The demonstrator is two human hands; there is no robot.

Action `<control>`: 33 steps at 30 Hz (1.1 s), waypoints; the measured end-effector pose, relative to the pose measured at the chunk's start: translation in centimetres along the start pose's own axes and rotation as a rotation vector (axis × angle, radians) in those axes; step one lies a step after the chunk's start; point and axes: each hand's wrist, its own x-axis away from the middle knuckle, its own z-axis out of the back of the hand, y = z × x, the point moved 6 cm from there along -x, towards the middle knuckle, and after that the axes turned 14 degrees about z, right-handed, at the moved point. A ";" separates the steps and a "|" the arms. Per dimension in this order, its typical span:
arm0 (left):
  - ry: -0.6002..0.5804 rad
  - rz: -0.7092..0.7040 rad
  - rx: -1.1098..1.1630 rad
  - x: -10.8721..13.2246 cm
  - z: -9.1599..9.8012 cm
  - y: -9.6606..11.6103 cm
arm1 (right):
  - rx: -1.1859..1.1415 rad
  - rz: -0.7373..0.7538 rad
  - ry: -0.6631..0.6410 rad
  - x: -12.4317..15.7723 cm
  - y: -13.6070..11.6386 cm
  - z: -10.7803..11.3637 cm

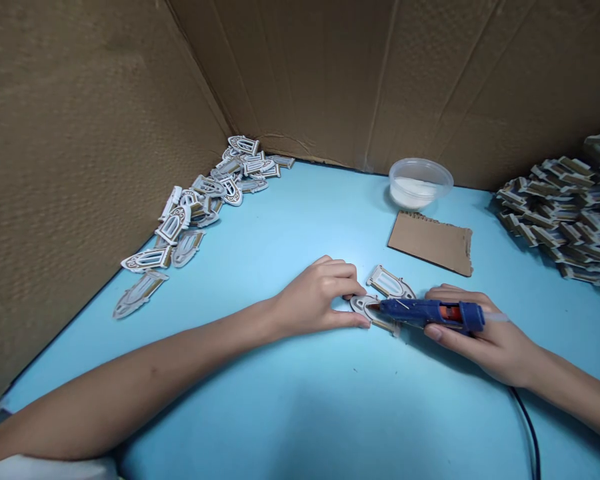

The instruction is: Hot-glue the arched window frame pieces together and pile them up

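Observation:
My right hand (485, 337) grips a blue glue gun (427, 312) lying almost level, its nozzle touching a small white window-shaped cutout (367, 308) on the blue table (300, 393). My left hand (320, 297) presses that cutout down, fingers curled over its left end. A second white cutout (391, 283) lies just behind the first, touching nothing but the table.
A heap of the same white cutouts (200, 200) runs along the left cardboard wall (70, 167). At the back stand a clear plastic tub (420, 181) and a cardboard scrap (433, 241). Stacked brown-and-white pieces (565, 213) fill the right edge. The gun's black cord (530, 427) trails toward me.

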 end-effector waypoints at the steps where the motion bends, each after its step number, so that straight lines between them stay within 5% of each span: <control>1: 0.000 0.001 0.000 0.0 0.0 0.0 | 0.002 0.001 -0.002 0.0 0.0 0.0; 22: 0.011 -0.003 0.024 0.0 0.1 0.2 | -0.059 -0.084 0.055 0.1 0.3 0.2; 29: 0.013 -0.035 0.029 -0.1 -0.1 0.5 | -0.716 -0.124 0.236 1.4 2.7 -0.7; 33: 0.047 -0.052 0.014 0.2 0.2 0.7 | -0.752 -0.129 0.451 1.2 3.6 0.4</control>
